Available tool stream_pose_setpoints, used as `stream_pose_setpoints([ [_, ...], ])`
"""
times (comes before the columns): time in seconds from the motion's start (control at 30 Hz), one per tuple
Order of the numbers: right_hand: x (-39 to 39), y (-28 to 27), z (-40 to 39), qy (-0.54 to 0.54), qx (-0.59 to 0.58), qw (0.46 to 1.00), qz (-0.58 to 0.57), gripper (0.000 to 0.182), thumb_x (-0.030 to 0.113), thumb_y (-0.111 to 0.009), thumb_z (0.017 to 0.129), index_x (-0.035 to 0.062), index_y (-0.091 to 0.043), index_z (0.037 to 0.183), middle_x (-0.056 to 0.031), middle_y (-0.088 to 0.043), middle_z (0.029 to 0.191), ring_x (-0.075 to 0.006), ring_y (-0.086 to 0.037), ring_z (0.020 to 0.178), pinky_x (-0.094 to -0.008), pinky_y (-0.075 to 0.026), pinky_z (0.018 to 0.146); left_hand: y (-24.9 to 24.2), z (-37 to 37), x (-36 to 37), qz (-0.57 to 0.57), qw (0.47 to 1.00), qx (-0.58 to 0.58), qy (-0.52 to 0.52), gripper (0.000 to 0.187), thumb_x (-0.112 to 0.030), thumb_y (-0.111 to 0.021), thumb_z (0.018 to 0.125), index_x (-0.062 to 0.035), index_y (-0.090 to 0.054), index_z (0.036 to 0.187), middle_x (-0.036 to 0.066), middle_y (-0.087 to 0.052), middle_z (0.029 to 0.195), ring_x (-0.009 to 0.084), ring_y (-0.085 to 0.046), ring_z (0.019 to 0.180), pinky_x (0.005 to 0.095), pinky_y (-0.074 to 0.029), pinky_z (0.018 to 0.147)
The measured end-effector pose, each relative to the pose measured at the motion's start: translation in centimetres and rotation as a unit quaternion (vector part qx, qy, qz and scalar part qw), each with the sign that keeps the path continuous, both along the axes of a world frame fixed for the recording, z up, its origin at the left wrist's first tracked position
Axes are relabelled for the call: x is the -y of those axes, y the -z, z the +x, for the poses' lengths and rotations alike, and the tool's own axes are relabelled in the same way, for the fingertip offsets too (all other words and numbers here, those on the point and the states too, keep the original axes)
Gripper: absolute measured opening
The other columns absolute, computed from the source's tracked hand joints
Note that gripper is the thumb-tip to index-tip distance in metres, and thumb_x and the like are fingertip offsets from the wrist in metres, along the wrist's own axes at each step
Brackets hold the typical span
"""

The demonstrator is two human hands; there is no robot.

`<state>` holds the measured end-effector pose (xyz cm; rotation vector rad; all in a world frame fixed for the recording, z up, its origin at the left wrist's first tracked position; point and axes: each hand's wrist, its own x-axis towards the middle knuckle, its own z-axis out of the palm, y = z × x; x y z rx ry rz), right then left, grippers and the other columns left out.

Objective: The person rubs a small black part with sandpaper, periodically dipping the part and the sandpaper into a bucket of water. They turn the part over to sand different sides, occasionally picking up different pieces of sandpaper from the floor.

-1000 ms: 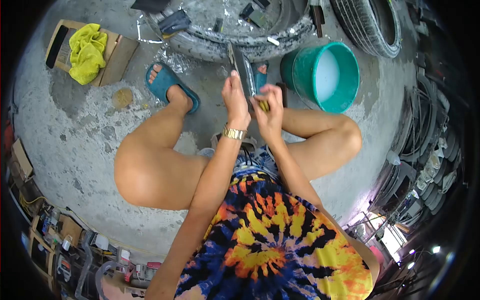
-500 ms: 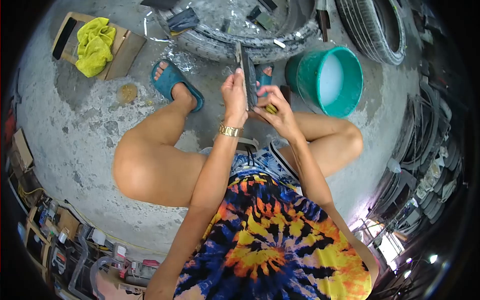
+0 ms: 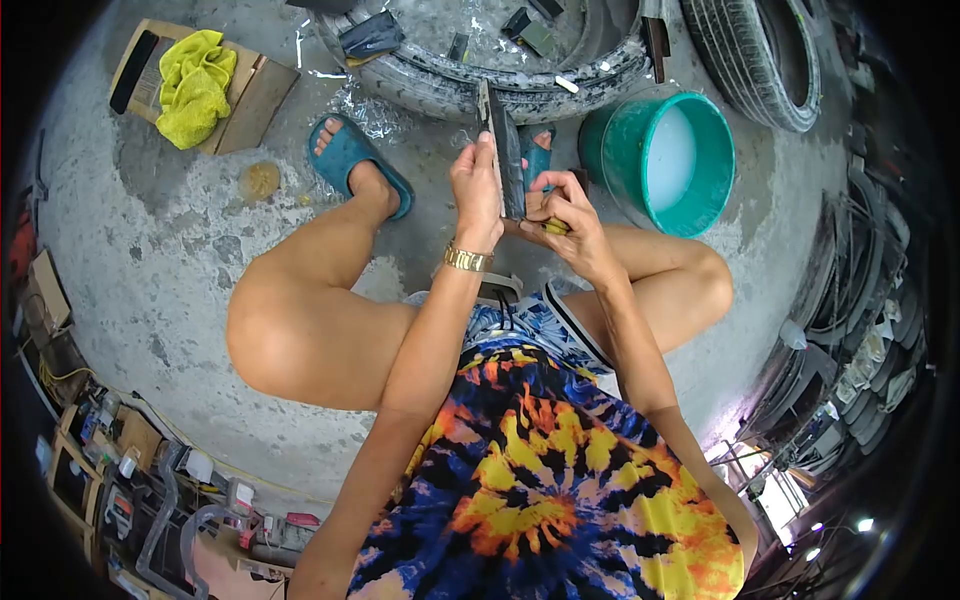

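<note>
My left hand (image 3: 476,195) is closed on a long, narrow dark piece (image 3: 509,165) with a pale edge, held between my knees and pointing away from me. Its thumb lies along the piece's left side. Close to the near right end of the piece, my right hand (image 3: 578,228) is curled around a small yellow object (image 3: 555,227). Fingers cover most of that object, so its kind cannot be made out. Beyond the far end of the piece lies a whitened tire (image 3: 440,88).
A green bucket (image 3: 610,150) with cloudy liquid stands on the right, a second tire (image 3: 745,65) behind it. At the left, a yellow-green cloth (image 3: 195,90) rests on a cardboard box (image 3: 245,115). Dark scraps (image 3: 370,38) lie on the whitened tire. Clutter lines both sides.
The dark piece has turned, showing more of its broad face. My right hand has shifted slightly down and right, away from it. The whole view has moved a little.
</note>
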<state>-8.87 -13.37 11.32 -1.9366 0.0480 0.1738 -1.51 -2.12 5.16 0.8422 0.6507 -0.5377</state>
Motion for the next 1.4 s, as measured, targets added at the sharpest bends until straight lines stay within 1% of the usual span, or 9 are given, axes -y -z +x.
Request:
stream_pose_setpoints([
  [0.17,-0.9,0.2,0.6,-0.029,0.019,0.999,-0.016,0.017,0.000,-0.076,0.072,0.0000,-0.061,0.080,-0.0065,-0.049,0.116,-0.0151,-0.050,0.091,-0.0293,-0.043,0.080,1.2,-0.2,-0.4,-0.017,1.000,0.000,0.005,0.029,-0.029,-0.052,0.098,-0.0012,-0.058,0.093,0.010,-0.066,0.078,0.0190,-0.066,0.064,0.0284,-0.054,0.054],
  [0.23,1.0,-0.6,-0.8,0.014,-0.095,0.995,0.039,0.013,-0.001,-0.073,0.076,0.0007,-0.062,0.081,-0.0094,-0.048,0.117,-0.0187,-0.053,0.101,-0.0327,-0.046,0.083,0.8,0.3,-0.6,-0.018,0.999,0.010,0.030,0.029,-0.029,-0.052,0.098,-0.0013,-0.059,0.094,0.010,-0.066,0.079,0.0188,-0.067,0.065,0.0280,-0.054,0.055],
  [0.3,2.6,0.6,-2.5,0.035,-0.041,0.998,-0.024,0.014,-0.001,-0.074,0.075,0.0013,-0.062,0.080,-0.0090,-0.049,0.115,-0.0180,-0.051,0.104,-0.0314,-0.044,0.085,-0.3,0.3,-0.5,-0.020,1.000,-0.002,0.015,0.027,-0.025,-0.050,0.099,-0.0029,-0.058,0.088,0.007,-0.064,0.074,0.0148,-0.063,0.060,0.0265,-0.051,0.053],
  [0.4,2.1,0.4,-2.0,0.149,-0.035,0.985,0.079,0.014,0.000,-0.075,0.075,0.0019,-0.062,0.080,-0.0071,-0.049,0.116,-0.0165,-0.050,0.103,-0.0280,-0.041,0.085,-0.5,0.4,-0.5,-0.015,1.000,-0.006,0.020,0.027,-0.025,-0.049,0.100,-0.0023,-0.058,0.089,0.007,-0.064,0.074,0.0144,-0.063,0.060,0.0268,-0.052,0.054],
  [0.5,-1.1,1.9,-0.6,0.100,-0.035,0.988,0.109,0.012,0.002,-0.074,0.077,0.0019,-0.062,0.082,-0.0067,-0.049,0.116,-0.0156,-0.050,0.102,-0.0272,-0.041,0.084,0.0,0.3,-0.8,-0.019,1.000,-0.004,0.014,0.027,-0.025,-0.049,0.100,-0.0023,-0.058,0.089,0.007,-0.064,0.075,0.0140,-0.063,0.061,0.0265,-0.051,0.054],
  [0.7,-2.8,3.5,-0.7,0.183,0.020,0.981,0.056,0.013,0.004,-0.072,0.078,0.0021,-0.059,0.081,-0.0107,-0.052,0.113,-0.0207,-0.050,0.108,-0.0335,-0.038,0.095,-0.5,0.2,-1.0,-0.043,0.999,0.003,0.020,0.027,-0.028,-0.049,0.100,-0.0036,-0.059,0.092,0.004,-0.064,0.079,0.0104,-0.061,0.065,0.0246,-0.049,0.059],
  [1.17,-4.3,2.2,0.2,0.322,0.041,0.923,0.205,0.015,-0.006,-0.067,0.080,0.0024,-0.054,0.081,-0.0083,-0.049,0.117,-0.0168,-0.052,0.107,-0.0304,-0.039,0.093,-1.5,-0.1,-0.1,-0.140,0.990,-0.017,-0.022,0.035,-0.033,-0.042,0.102,-0.0022,-0.057,0.106,0.011,-0.066,0.088,0.0187,-0.066,0.077,0.0323,-0.056,0.066],
  [1.27,-3.8,2.1,-3.1,0.309,0.063,0.931,0.184,0.015,-0.007,-0.069,0.078,0.0011,-0.059,0.084,-0.0089,-0.045,0.117,-0.0126,-0.055,0.096,-0.0260,-0.047,0.078,-1.7,0.6,-0.2,-0.150,0.987,-0.057,-0.014,0.036,-0.034,-0.041,0.102,-0.0017,-0.057,0.107,0.012,-0.066,0.090,0.0191,-0.066,0.079,0.0339,-0.056,0.069],
  [1.4,-3.9,0.2,-0.2,0.293,0.076,0.936,0.178,0.016,-0.008,-0.071,0.076,0.0018,-0.060,0.083,-0.0079,-0.045,0.116,-0.0104,-0.052,0.085,-0.0247,-0.044,0.076,-1.4,0.2,-0.4,-0.140,0.988,-0.062,-0.015,0.036,-0.034,-0.042,0.102,-0.0022,-0.058,0.106,0.012,-0.066,0.089,0.0193,-0.066,0.079,0.0342,-0.056,0.069],
])
